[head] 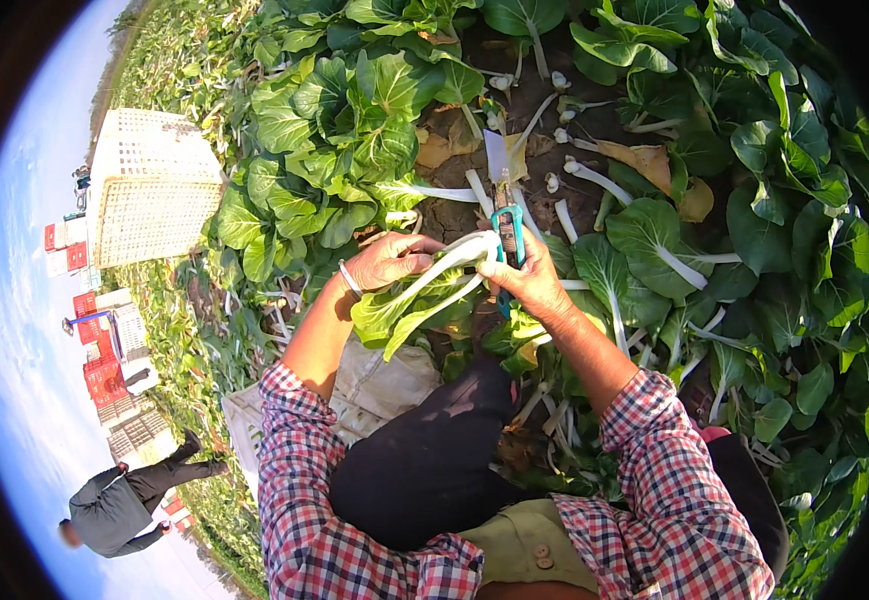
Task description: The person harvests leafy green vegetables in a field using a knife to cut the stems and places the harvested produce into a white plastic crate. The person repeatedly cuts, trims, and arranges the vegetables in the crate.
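A pak choi head (443,271) with pale stalks and green leaves lies between my hands, its white base pointing right. My left hand (397,261), with a light band at the wrist, holds its stalks from the left. My right hand (530,279) grips a teal-handled knife (508,225), and its thumb rests by the base of the pak choi. The knife's broad flat blade (496,154) points away from me over the soil. Part of the handle is hidden behind my right fingers.
Standing pak choi (359,127) grows ahead to the left, with more leaves (764,172) to the right. Cut stalks (599,180) litter the soil. A pale sack (385,379) lies by my knee. Crates (160,195) and a person (123,502) are off left.
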